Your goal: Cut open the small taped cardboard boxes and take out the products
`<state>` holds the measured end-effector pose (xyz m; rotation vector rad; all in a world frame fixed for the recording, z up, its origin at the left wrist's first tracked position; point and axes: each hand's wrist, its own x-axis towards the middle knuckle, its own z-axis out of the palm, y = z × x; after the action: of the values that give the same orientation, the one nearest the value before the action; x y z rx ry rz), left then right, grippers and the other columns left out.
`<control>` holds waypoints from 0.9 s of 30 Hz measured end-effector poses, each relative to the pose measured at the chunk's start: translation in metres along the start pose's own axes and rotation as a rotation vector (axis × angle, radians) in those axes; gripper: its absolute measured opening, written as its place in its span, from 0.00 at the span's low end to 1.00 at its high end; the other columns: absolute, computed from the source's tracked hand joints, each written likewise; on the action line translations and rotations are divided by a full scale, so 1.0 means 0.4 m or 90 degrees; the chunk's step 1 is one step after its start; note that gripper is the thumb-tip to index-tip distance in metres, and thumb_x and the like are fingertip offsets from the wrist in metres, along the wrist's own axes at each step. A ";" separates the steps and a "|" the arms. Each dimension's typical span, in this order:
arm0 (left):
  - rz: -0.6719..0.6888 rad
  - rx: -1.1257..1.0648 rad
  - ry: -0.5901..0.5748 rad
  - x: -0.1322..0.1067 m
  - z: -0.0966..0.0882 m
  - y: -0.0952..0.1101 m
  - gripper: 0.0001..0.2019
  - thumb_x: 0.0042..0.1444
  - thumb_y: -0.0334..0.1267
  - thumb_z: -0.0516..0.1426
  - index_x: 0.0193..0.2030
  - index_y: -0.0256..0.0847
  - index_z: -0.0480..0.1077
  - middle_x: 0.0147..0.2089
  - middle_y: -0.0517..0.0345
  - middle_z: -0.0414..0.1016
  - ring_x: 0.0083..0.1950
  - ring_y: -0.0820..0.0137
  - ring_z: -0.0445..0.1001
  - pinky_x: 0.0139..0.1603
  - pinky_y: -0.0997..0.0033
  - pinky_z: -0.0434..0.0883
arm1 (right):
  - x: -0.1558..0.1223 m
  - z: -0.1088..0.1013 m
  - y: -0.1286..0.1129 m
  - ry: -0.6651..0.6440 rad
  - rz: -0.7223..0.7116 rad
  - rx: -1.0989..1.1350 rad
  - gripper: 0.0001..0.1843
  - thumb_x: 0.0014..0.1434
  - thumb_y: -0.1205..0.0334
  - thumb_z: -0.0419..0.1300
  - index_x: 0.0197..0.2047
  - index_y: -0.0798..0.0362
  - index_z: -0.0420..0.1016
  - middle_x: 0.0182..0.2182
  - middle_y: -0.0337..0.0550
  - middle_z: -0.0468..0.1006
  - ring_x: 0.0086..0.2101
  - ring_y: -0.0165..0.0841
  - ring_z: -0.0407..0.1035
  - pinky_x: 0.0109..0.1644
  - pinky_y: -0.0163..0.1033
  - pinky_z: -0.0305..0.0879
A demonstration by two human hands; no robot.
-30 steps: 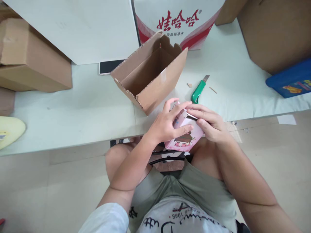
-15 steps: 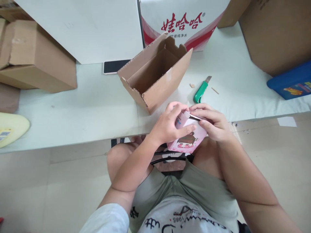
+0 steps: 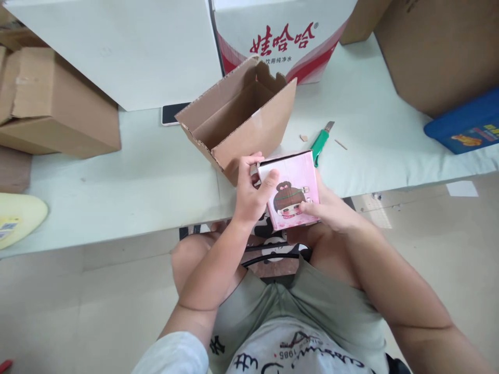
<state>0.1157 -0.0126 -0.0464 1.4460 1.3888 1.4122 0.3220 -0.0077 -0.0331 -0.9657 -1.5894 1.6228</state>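
Both my hands hold a small pink box (image 3: pixel 290 182) with a cartoon girl printed on its front, just past the table's near edge. My left hand (image 3: pixel 251 192) grips its left side, thumb on the front face. My right hand (image 3: pixel 331 208) wraps the right side, thumb over the lower front; its other fingers are hidden behind the box. A dark gap shows along the box's top edge. Behind it stands an open brown cardboard box (image 3: pixel 257 132) with torn edges. A green utility knife (image 3: pixel 320 143) lies beyond my right hand, blade out, its lower end close to the pink box.
A phone (image 3: pixel 170 114) lies partly behind the open carton. A white panel (image 3: pixel 125 52) and a white-and-red carton (image 3: pixel 280 47) stand at the back. Brown boxes (image 3: pixel 74 104) are at left, a blue package (image 3: pixel 463 124) at right, and a pale yellow object (image 3: pixel 19 218) at far left.
My right hand has moved from the pink box's top edge down to its right side. The box has turned more upright, its front now facing me, and my left hand has shifted left.
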 end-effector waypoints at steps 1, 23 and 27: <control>0.012 0.014 0.004 -0.002 0.002 -0.001 0.26 0.65 0.70 0.53 0.52 0.51 0.59 0.67 0.48 0.69 0.61 0.60 0.77 0.57 0.54 0.78 | -0.003 0.007 -0.009 -0.004 0.012 0.016 0.55 0.57 0.41 0.73 0.78 0.39 0.50 0.69 0.52 0.70 0.60 0.47 0.75 0.57 0.53 0.80; 0.251 0.028 0.046 -0.015 0.031 0.014 0.18 0.71 0.63 0.45 0.57 0.57 0.56 0.60 0.52 0.63 0.65 0.59 0.70 0.66 0.47 0.74 | -0.017 0.028 -0.019 0.054 -0.018 0.103 0.52 0.55 0.36 0.71 0.75 0.44 0.58 0.59 0.52 0.80 0.55 0.51 0.78 0.58 0.56 0.78; 0.208 -0.073 0.018 -0.003 0.009 0.021 0.21 0.66 0.62 0.56 0.55 0.53 0.62 0.60 0.52 0.66 0.66 0.57 0.69 0.65 0.50 0.74 | -0.024 0.019 -0.047 0.072 0.033 0.127 0.53 0.54 0.34 0.70 0.76 0.42 0.59 0.64 0.50 0.75 0.61 0.52 0.73 0.63 0.57 0.74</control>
<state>0.1215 -0.0149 -0.0393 1.6346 1.1015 1.6910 0.3197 -0.0189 -0.0139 -0.9817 -1.3097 1.6941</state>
